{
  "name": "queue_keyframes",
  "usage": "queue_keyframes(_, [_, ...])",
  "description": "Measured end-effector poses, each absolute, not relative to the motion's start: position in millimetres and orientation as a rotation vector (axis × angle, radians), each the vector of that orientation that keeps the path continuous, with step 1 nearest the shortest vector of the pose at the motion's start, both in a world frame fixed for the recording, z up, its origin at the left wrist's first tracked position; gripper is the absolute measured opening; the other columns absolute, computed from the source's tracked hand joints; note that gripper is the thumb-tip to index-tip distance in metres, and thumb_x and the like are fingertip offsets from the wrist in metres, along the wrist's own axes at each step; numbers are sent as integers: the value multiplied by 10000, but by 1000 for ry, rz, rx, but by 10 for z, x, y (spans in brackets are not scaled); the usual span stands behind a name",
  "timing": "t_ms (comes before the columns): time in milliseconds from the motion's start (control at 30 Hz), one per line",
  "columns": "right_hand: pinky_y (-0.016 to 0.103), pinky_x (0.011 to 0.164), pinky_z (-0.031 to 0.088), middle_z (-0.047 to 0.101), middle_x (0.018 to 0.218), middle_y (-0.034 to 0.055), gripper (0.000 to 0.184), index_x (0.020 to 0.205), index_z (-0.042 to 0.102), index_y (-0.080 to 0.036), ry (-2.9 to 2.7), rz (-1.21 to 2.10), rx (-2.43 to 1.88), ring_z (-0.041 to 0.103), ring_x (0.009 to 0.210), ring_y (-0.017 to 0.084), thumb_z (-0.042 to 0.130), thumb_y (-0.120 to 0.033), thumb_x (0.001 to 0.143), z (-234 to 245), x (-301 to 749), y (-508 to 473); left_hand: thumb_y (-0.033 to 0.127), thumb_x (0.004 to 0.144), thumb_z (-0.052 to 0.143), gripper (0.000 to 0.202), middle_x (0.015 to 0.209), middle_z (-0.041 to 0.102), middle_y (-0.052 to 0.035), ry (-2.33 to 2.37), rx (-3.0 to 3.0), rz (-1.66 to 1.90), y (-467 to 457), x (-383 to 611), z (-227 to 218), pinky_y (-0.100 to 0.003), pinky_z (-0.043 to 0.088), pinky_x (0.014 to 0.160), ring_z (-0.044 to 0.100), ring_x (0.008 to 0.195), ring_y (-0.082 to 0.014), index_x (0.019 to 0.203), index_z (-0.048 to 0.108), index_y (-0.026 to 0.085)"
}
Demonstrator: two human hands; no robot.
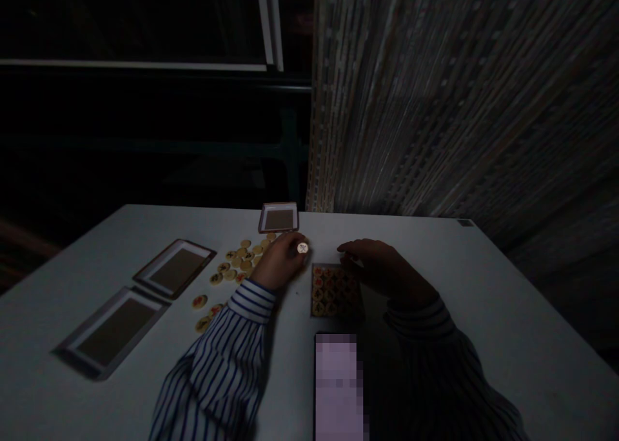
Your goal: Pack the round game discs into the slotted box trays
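Between the fingertips of my left hand [280, 258] is a round Chinese chess piece [302, 248], its marked face toward me. My right hand [374, 264] hovers over the far right corner of a shallow square box [313, 309]. Its fingers are slightly bent and apart, with no piece visible in them. Rows of red and black chess pieces [330, 293] fill the box, and shadow darkens its right side. Beside my left wrist lies a loose cluster of chess pieces [230, 274], some face up and some blank side up. My left forearm hides part of it.
Two shallow trays or lids, one brown-rimmed [177, 270] and one grey [118, 328], lie at the left. A smaller tray [279, 218] sits near the far edge. A lit phone [338, 386] is in front of the box. Behind the white table [483, 338] hangs a strand curtain [411, 106].
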State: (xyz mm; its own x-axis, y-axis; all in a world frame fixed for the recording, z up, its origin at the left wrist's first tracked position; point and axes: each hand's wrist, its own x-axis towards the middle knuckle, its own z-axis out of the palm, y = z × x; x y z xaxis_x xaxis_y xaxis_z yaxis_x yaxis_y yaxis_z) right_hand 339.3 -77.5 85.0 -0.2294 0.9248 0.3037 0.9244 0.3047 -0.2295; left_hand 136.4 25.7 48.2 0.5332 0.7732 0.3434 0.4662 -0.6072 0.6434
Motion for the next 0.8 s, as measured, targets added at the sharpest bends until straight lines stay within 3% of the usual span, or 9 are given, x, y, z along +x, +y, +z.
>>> queue_keyframes(367, [282, 678, 428, 667, 887, 60, 242, 1043, 591, -178, -2192, -20, -1646, 590, 780, 157, 507, -225, 821, 854, 3439, -790, 277, 680, 631, 331, 992, 634, -93, 818, 1871, 837, 178, 1474, 467, -301, 466, 818, 602, 869, -161, 967, 595, 115])
queue_keyframes(567, [294, 686, 442, 669, 890, 69, 252, 1051, 591, -175, -2179, -43, -1644, 599, 775, 161, 495, -230, 825, 874, 3468, -810, 261, 666, 640, 303, 712, 619, 8, 770, 1685, 741, 120, 1500, 525, -242, 474, 643, 585, 659, -112, 939, 580, 145])
queue_keyframes(800, [297, 691, 454, 670, 888, 70, 257, 1060, 585, -175, -2190, -10, -1652, 603, 779, 163, 503, -223, 822, 930, 3476, -842, 263, 643, 655, 268, 594, 547, 52, 729, 1565, 690, 116, 1545, 461, -211, 433, 540, 519, 537, -77, 882, 594, 159])
